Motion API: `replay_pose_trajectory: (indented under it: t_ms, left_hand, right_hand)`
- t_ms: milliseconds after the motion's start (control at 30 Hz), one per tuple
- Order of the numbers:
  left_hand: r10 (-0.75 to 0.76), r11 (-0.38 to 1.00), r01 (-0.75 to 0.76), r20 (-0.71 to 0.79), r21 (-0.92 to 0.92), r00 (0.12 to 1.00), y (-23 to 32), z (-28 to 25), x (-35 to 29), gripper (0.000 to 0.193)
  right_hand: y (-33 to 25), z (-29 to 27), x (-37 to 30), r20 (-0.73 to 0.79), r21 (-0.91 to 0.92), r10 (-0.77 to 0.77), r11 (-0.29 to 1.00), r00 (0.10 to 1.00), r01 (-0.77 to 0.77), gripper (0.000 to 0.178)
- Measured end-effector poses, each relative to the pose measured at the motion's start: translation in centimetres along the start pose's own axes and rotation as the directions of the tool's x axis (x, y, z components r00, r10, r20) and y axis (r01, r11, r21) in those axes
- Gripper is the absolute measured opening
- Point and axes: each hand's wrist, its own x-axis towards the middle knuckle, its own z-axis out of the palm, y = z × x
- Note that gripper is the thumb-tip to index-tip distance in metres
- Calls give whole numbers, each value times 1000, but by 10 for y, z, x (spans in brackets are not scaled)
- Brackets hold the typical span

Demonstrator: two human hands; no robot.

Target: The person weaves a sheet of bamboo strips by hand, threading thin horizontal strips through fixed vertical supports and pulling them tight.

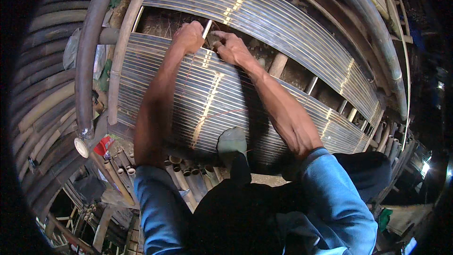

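Observation:
My left hand [189, 37] is closed, fingers curled at the left of a pale crosspiece [207, 29] that spans a gap between two bamboo-slat sections. On the crosspiece's other side my right hand [231, 48] has its fingers bent and drawn together. What either hand grips is too small or hidden to tell. A thin reddish cord [221, 113] lies over the near slat section [151, 73], and a strand rises toward my left hand. Beyond the gap stretches the far slat section [283, 28]. Pale bands cross the slats.
My foot [232, 140], in a grey-green covering, rests on the near slats. Thick bamboo poles [89, 56] frame the left side; another pole [377, 23] runs along the far right. Below stand cut bamboo tubes [188, 182] and a red container [103, 145]. More crosspieces [311, 85] bridge the gap.

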Motion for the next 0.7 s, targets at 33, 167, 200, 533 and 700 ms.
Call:
replay_pose_trajectory:
  t_ms: [33,167,200,533,700]
  left_hand:
    - [3,993,-4,-8,-117,1000,3,7,6,25]
    - [29,967,10,146,-256,989,4,-1,2,23]
    - [59,982,-66,-47,-175,997,9,1,-9,20]
    - [202,811,-361,-358,-461,912,12,-38,-155,16]
    - [-305,240,-142,-213,-960,928,-1,-69,-266,22]
  right_hand:
    - [6,2,5,23,14,26,1000,999,-26,40]
    - [9,3,4,-42,99,21,995,999,-16,29]
    - [8,-2,-1,-87,109,-25,993,996,34,26]
    - [-24,-46,-63,73,202,-306,937,949,286,25]
    - [-20,-48,-69,90,167,-344,930,935,326,24]
